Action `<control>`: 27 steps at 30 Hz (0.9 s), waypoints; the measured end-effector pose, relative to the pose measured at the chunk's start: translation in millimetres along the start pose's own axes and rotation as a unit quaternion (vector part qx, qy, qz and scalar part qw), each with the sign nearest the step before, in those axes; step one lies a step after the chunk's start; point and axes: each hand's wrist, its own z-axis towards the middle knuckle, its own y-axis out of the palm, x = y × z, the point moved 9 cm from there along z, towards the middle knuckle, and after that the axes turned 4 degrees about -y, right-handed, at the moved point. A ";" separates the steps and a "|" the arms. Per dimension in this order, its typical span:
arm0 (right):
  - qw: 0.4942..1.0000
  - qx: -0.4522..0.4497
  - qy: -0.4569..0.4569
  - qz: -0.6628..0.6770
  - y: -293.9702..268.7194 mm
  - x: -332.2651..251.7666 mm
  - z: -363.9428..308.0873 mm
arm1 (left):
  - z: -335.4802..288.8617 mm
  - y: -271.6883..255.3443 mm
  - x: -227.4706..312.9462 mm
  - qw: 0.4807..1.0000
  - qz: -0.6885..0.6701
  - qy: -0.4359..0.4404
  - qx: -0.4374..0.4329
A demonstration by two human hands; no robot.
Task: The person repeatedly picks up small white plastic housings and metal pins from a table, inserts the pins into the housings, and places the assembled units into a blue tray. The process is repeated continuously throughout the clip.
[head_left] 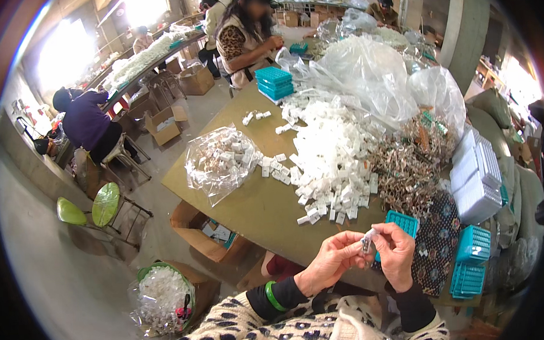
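Close to the table's near edge, my left hand [334, 259] and my right hand [397, 260] meet, fingertips pinched on one small white plastic part [368, 235]. Something metallic shows at its lower end, partly hidden by the fingers. Behind my right hand lies a teal slotted tray [404, 222], on a dark patterned cloth [438, 248]. A large heap of white plastic housings [328, 153] spreads over the table beyond my hands. Beside it, on the right, is a tangled pile of small metal pieces [407, 174].
A clear bag of white parts [220, 157] sits left of the heap. Teal trays [275, 83] are stacked at the far side; white trays [476, 175] and more teal trays [471, 250] stand right. A filled bag [162, 297] and cardboard box [205, 232] are on the floor. Several people work nearby.
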 end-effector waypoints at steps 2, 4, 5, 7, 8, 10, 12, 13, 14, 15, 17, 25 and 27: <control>1.000 0.009 -0.007 -0.021 -2.8 1.4 -2.6 | 2.0 -4.1 -5.5 1.000 0.002 -0.008 0.013; 0.985 0.027 -0.133 -0.107 -3.2 -19.7 -4.8 | 3.3 -2.4 -8.3 1.000 0.003 0.001 0.010; 0.972 0.036 -0.189 -0.131 -2.2 -29.0 -6.6 | 4.3 -0.9 -8.3 1.000 0.006 0.011 0.010; 0.945 0.044 -0.284 -0.158 0.0 -44.6 -12.4 | 6.1 3.2 -7.7 1.000 0.013 0.026 0.007; 0.950 0.039 -0.280 -0.134 -0.8 -44.1 -12.2 | 6.0 4.8 -7.0 0.999 0.020 0.029 0.006; 0.960 0.028 -0.266 -0.083 -3.5 -42.3 -12.4 | 5.8 7.5 -5.5 0.999 0.021 0.034 0.007; 0.970 -0.009 -0.234 -0.068 -3.1 -38.4 -15.3 | 7.0 9.9 -4.4 0.999 0.002 0.043 0.007; 0.972 -0.009 -0.224 -0.075 -3.4 -37.7 -18.7 | 8.2 8.2 -6.4 0.998 0.012 0.045 0.031; 0.974 -0.023 -0.206 -0.093 -1.4 -34.8 -20.6 | 8.8 9.9 -10.1 0.999 0.002 0.033 0.028; 0.973 -0.022 -0.208 -0.094 -1.6 -35.4 -22.4 | 9.4 13.5 -11.7 0.999 -0.013 0.028 0.011; 0.962 -0.003 -0.253 -0.099 -2.2 -43.4 -27.1 | 7.7 23.0 -15.2 0.998 -0.042 0.020 -0.034; 0.908 0.071 -0.361 -0.200 -1.2 -59.6 -40.4 | 6.3 27.4 -23.5 0.999 -0.034 0.020 -0.006; 0.910 0.084 -0.349 -0.206 -2.6 -55.8 -42.4 | 5.4 31.0 -22.9 0.999 -0.024 0.022 -0.009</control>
